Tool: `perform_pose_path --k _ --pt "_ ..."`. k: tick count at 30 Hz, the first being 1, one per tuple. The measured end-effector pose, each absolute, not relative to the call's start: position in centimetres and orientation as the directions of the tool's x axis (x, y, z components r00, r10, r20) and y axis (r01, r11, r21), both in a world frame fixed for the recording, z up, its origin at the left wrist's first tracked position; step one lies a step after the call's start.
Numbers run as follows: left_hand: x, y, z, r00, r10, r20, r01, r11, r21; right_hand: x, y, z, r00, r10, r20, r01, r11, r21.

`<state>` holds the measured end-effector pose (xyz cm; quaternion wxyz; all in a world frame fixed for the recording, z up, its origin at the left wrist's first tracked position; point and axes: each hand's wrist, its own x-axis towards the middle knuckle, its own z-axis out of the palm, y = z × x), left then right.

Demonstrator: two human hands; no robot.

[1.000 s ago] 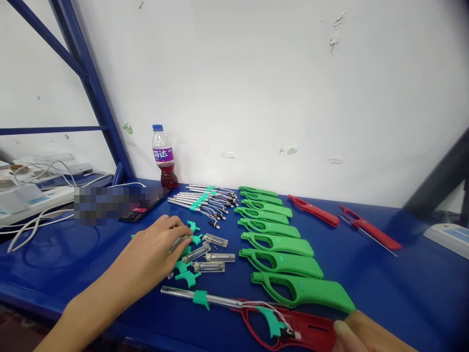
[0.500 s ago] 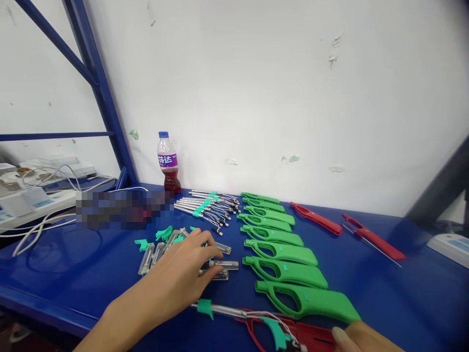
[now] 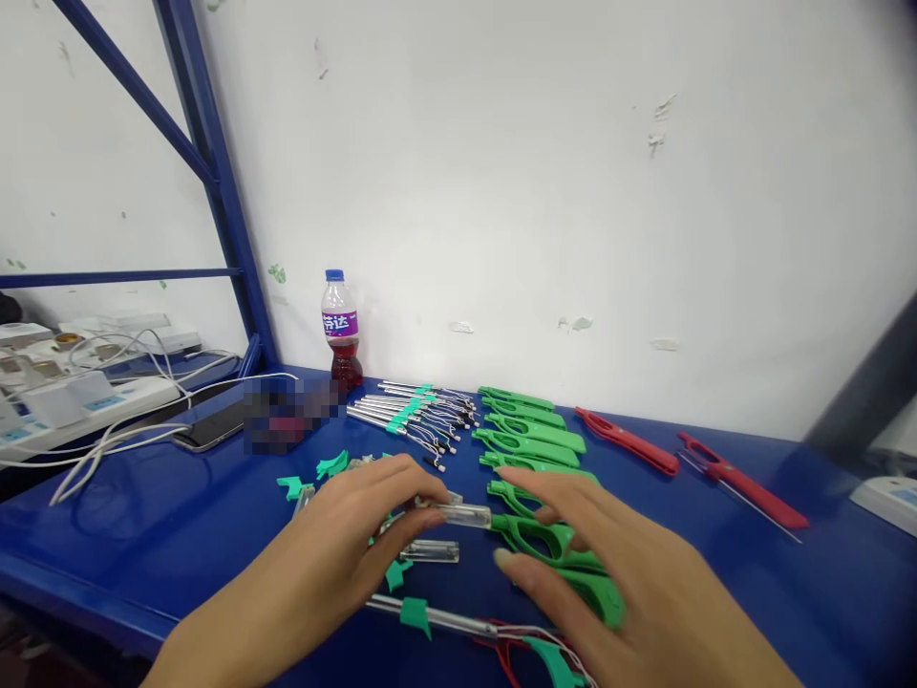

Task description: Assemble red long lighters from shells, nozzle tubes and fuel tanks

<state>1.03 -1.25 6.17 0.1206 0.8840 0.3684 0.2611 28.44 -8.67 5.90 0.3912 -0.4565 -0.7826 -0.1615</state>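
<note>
My left hand (image 3: 358, 526) pinches a clear lighter fuel tank (image 3: 469, 516) between thumb and fingers, lifted above the tabletop. My right hand (image 3: 623, 583) faces it from the right, fingers apart and nothing between them. Beneath the held tank lies another clear tank (image 3: 432, 551), with a teal trigger (image 3: 397, 573) beside it. In front, a metal tube (image 3: 451, 621) with a teal piece and white wires rests across a red lighter shell (image 3: 510, 659), partly covered by my right hand. A row of green lighter shells (image 3: 537, 446) runs behind that hand, which hides several of them.
At the back lie several metal tubes with wires (image 3: 401, 409), near a drink bottle (image 3: 340, 330). Two red lighter pieces, one nearer (image 3: 630, 442) and one farther right (image 3: 752, 487), lie on the blue table (image 3: 215, 506). Left are a phone (image 3: 211, 427), white cables and a power strip (image 3: 121, 401).
My left hand has picked up a clear fuel tank and moved it slightly right. My right hand has let go of the red shell and come up, open, towards the tank.
</note>
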Motion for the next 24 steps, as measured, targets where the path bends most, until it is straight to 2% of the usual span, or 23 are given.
perform_pose_path --k 2,5,8,11,16,19,24 --pt "1.2 -1.8 6.6 0.583 0.695 0.422 0.51 -0.717 0.475 27.4 -7.4 6.1 -0.326 0.624 0.71 0.825 0.555 -0.109" --pt "1.5 -1.8 6.4 0.588 0.637 0.5 0.413 -0.767 0.492 26.2 -6.4 5.6 -0.318 0.71 0.628 0.786 0.568 -0.244" --pt "1.2 -1.3 6.3 0.554 0.671 0.493 0.447 -0.74 0.503 26.2 -6.4 5.2 -0.252 0.747 0.615 0.792 0.525 -0.313" --pt "0.0 -1.0 6.8 0.478 0.791 0.382 0.626 -0.611 0.484 27.2 -6.8 5.8 -0.187 0.728 0.659 0.822 0.484 -0.302" --pt "-2.5 -1.5 7.4 0.44 0.895 0.073 0.846 -0.44 0.301 29.2 -7.2 7.7 -0.092 0.649 0.755 0.824 0.475 -0.308" --pt "-3.2 -1.5 6.9 0.414 0.91 -0.021 0.888 -0.398 0.231 29.6 -7.3 8.3 -0.043 0.617 0.786 0.82 0.472 -0.325" --pt "-3.6 -0.9 6.0 0.452 0.888 -0.081 0.872 -0.421 0.248 29.5 -7.1 8.3 -0.049 0.617 0.786 0.828 0.465 -0.313"
